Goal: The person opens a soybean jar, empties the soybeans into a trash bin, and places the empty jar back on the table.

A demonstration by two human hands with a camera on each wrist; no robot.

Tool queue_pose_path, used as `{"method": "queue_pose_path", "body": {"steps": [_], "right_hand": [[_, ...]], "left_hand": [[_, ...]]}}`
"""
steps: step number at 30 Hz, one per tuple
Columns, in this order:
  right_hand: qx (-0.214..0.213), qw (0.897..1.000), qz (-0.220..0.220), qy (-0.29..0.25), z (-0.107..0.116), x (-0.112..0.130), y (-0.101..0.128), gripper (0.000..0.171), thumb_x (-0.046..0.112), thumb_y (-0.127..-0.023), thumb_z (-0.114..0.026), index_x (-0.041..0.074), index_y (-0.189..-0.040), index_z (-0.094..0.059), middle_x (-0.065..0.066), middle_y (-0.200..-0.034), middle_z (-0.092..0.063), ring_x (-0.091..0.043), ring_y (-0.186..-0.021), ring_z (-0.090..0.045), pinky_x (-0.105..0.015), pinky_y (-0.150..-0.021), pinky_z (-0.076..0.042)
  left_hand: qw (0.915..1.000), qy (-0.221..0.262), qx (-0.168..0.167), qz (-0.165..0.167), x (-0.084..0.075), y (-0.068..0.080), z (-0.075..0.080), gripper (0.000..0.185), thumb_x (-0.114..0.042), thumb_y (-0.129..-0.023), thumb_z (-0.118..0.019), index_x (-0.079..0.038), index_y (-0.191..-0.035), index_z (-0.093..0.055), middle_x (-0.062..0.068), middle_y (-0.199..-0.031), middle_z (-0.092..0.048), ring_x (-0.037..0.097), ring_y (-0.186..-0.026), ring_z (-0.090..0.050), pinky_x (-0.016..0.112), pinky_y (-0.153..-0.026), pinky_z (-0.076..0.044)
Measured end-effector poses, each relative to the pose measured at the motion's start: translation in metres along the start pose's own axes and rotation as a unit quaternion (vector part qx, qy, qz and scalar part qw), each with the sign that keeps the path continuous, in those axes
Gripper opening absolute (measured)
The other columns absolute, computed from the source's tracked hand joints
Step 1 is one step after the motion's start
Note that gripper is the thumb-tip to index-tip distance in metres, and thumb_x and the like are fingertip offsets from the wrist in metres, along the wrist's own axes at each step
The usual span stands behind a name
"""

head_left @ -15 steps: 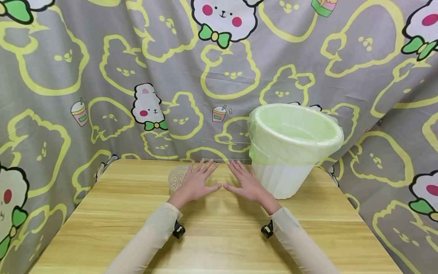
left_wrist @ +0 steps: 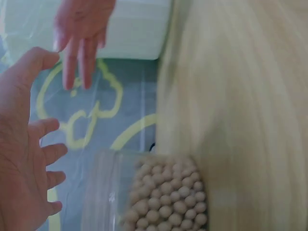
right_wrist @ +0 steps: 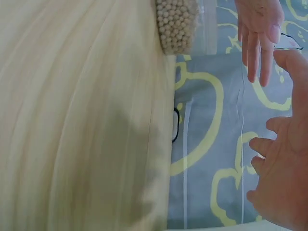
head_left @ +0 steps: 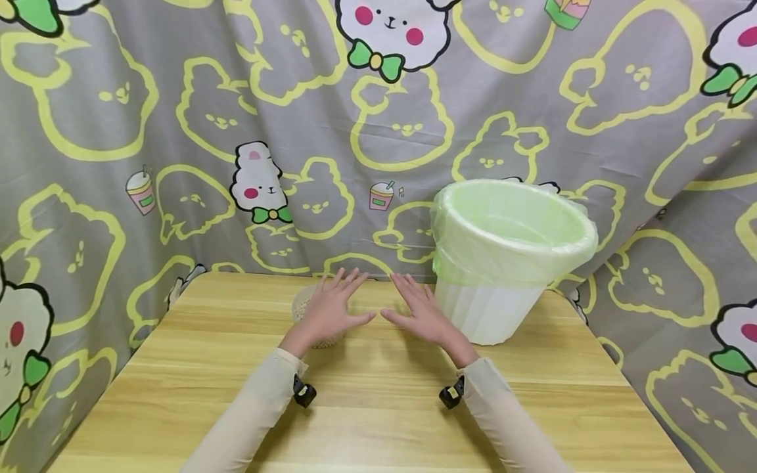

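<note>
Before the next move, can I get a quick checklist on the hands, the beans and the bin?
1. Left hand holds nothing, fingers spread: ok.
2. Right hand holds nothing, fingers spread: ok.
3. Bean container open and upright by the left hand: ok. Whether the hand touches it: cannot tell.
4. Bin upright on the table, right of the right hand: ok.
5. Green bag over the bin's rim, mouth open: ok.
6. Bin contents: cannot tell.

White bin (head_left: 491, 309) with green liner (head_left: 508, 230) on wooden table (head_left: 378, 420); cartoon-print curtain (head_left: 177, 131) behind.
</note>
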State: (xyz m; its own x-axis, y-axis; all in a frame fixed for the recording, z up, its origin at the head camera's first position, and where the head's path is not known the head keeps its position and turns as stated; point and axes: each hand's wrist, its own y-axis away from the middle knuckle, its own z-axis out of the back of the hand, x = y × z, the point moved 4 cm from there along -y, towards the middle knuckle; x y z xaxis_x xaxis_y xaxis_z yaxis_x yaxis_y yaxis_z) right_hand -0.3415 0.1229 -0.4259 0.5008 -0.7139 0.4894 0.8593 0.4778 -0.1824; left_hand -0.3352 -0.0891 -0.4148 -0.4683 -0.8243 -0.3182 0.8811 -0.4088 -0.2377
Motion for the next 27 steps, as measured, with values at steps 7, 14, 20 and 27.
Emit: {"method": "queue_pose_path", "body": {"steps": [7, 14, 20, 27], "right_hand": [[0.011, 0.989, 0.004, -0.148, -0.018, 0.009, -0.013, 0.086, 0.054, -0.099, -0.057, 0.027, -0.165, -0.009, -0.008, -0.172, -0.012, -0.030, -0.159, -0.007, -0.066, -0.125, -0.009], [0.021, 0.952, -0.032, -0.302, -0.043, 0.015, -0.021, 0.087, 0.044, -0.095, -0.069, 0.036, -0.163, -0.016, -0.003, -0.170, -0.021, -0.029, -0.158, -0.016, -0.064, -0.124, -0.017], [0.033, 0.927, -0.022, -0.373, -0.061, 0.022, -0.030, 0.094, 0.026, -0.091, -0.078, 0.021, -0.164, -0.019, -0.017, -0.168, -0.023, -0.037, -0.156, -0.021, -0.062, -0.125, -0.019], [0.049, 0.908, -0.028, -0.414, -0.080, 0.027, -0.040, 0.102, 0.014, -0.085, -0.082, 0.017, -0.164, -0.019, -0.020, -0.167, -0.024, -0.038, -0.155, -0.025, -0.057, -0.124, -0.025]], "left_hand": [[0.9903, 0.131, -0.019, 0.041, 0.029, 0.012, 0.020, 0.099, -0.063, -0.085, -0.071, -0.031, -0.164, -0.020, 0.006, -0.171, -0.019, 0.040, -0.158, -0.008, 0.072, -0.122, -0.007], [0.9540, 0.290, -0.004, 0.077, 0.069, 0.028, 0.019, 0.111, -0.047, -0.080, -0.085, -0.038, -0.163, -0.013, 0.007, -0.172, -0.012, 0.044, -0.157, -0.009, 0.077, -0.116, -0.017], [0.9277, 0.365, 0.025, 0.072, 0.094, 0.040, 0.010, 0.119, -0.027, -0.079, -0.088, -0.030, -0.165, -0.006, 0.012, -0.173, -0.003, 0.045, -0.157, -0.003, 0.074, -0.119, -0.013], [0.9056, 0.417, 0.047, 0.062, 0.113, 0.048, -0.003, 0.122, -0.016, -0.081, -0.087, -0.021, -0.165, 0.000, 0.019, -0.171, 0.001, 0.045, -0.156, -0.006, 0.067, -0.122, -0.018]]}}
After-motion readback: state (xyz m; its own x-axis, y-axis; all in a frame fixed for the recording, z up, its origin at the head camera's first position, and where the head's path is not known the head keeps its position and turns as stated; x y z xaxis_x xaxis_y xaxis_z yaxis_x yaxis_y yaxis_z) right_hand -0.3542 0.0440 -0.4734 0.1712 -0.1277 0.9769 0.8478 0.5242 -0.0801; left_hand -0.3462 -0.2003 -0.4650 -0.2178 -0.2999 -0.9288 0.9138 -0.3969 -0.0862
